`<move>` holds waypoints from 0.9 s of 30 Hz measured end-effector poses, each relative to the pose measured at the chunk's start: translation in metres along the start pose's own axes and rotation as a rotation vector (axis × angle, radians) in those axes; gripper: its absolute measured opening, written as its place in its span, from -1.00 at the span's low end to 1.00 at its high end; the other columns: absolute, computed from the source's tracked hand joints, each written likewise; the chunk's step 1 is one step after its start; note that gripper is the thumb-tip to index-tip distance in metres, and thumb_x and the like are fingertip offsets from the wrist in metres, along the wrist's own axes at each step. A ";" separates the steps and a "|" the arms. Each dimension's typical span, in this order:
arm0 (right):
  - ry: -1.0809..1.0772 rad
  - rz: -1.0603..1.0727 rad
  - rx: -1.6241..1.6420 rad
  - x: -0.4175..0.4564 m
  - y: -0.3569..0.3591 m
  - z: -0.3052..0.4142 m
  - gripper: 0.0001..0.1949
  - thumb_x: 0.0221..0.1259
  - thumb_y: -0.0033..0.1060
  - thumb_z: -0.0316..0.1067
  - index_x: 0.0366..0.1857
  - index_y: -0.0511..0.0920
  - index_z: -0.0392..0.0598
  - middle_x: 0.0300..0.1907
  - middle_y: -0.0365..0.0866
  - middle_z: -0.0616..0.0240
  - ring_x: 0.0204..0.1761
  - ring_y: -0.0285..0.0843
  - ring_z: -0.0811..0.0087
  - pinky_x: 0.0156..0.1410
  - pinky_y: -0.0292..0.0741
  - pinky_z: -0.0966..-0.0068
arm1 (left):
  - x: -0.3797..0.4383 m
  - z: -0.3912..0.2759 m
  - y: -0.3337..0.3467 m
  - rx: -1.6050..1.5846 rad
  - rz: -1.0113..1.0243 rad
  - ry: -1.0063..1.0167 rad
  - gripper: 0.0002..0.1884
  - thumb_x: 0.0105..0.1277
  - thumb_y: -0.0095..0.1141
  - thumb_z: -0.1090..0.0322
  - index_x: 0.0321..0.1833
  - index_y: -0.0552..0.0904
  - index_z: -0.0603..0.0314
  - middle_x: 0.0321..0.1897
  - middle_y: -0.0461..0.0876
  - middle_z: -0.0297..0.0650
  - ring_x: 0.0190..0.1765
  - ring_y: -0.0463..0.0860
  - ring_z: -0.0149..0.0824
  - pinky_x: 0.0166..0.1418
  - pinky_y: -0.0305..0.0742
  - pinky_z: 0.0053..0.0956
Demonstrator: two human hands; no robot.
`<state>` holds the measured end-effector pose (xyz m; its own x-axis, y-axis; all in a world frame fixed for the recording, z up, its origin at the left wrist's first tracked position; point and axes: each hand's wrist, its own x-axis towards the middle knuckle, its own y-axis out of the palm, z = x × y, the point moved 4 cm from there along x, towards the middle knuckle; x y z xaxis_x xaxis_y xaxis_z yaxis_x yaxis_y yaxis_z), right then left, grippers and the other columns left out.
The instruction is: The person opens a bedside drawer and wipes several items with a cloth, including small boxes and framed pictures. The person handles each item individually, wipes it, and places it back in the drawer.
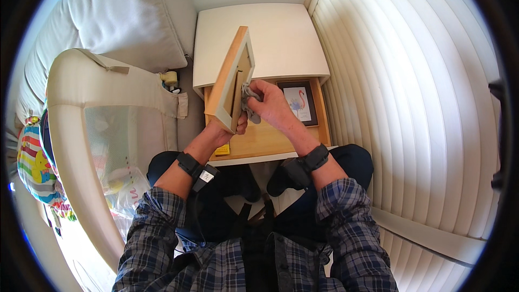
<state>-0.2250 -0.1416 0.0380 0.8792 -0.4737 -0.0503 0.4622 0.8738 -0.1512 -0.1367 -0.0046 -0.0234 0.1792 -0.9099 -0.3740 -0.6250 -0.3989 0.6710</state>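
Note:
My left hand (pixel 224 130) grips the lower end of a wooden picture frame (pixel 228 74), which is tilted upright above an open drawer (pixel 267 140). The frame's brown backing and its stand face right. In my right hand (pixel 268 102) is a bunched grey cloth (pixel 250 103), held against or close to the back of the frame; I cannot tell if it touches. A dark-framed flamingo picture (pixel 299 103) lies in the drawer at the right. A small yellow packet or card (pixel 222 149) with writing sits at the drawer's front left, partly behind my left wrist.
The drawer belongs to a white cabinet (pixel 259 38) against the wall. White vertical slats (pixel 389 89) close off the right side. At left stand a padded mesh-sided barrier (pixel 67 89), a grey cushioned sofa (pixel 121 16) and a striped bag (pixel 34 156) with a duck on it.

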 end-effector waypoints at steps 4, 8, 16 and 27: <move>-0.003 0.048 0.089 0.000 0.011 -0.014 -0.85 0.27 0.24 -0.50 -0.12 0.57 -0.20 -0.31 0.64 0.41 -0.28 0.56 0.63 -0.19 0.53 0.59 | 0.003 -0.003 -0.002 0.171 -0.286 0.099 -0.65 0.60 -0.02 -0.06 0.01 0.59 0.07 -0.36 0.59 -0.34 -0.35 0.57 -0.41 -0.32 0.45 -0.47; 0.064 0.012 0.108 -0.007 0.024 -0.030 -0.81 0.19 0.22 -0.43 -0.18 0.58 -0.28 -0.40 0.62 0.25 -0.35 0.54 0.51 -0.23 0.54 0.47 | 0.001 -0.009 0.006 0.281 -0.436 0.175 -0.46 0.64 -0.15 -0.22 0.09 0.60 0.17 -0.21 0.66 -0.27 -0.17 0.66 -0.36 -0.10 0.58 -0.39; 0.163 0.145 0.183 -0.034 0.056 -0.033 -0.74 0.25 0.16 -0.34 -0.10 0.55 -0.32 -0.36 0.63 0.18 -0.44 0.62 0.41 -0.35 0.55 0.42 | 0.005 -0.012 -0.017 0.219 -0.471 0.308 -0.44 0.68 -0.24 -0.19 0.15 0.57 0.23 -0.15 0.70 -0.19 -0.12 0.68 -0.31 0.01 0.61 -0.39; 0.266 0.108 0.521 -0.045 0.053 -0.012 -0.64 0.39 0.22 -0.23 0.14 0.54 -0.21 -0.25 0.68 0.28 -0.40 0.65 0.49 -0.42 0.58 0.53 | 0.001 -0.036 -0.018 0.310 -0.505 0.638 -0.55 0.68 -0.09 -0.05 0.07 0.59 0.27 -0.13 0.65 -0.29 -0.12 0.58 -0.46 -0.01 0.54 -0.48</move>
<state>-0.2415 -0.0751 0.0203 0.8964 -0.3317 -0.2940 0.4267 0.8254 0.3697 -0.0979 -0.0018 -0.0130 0.8243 -0.5594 -0.0874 -0.5180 -0.8074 0.2824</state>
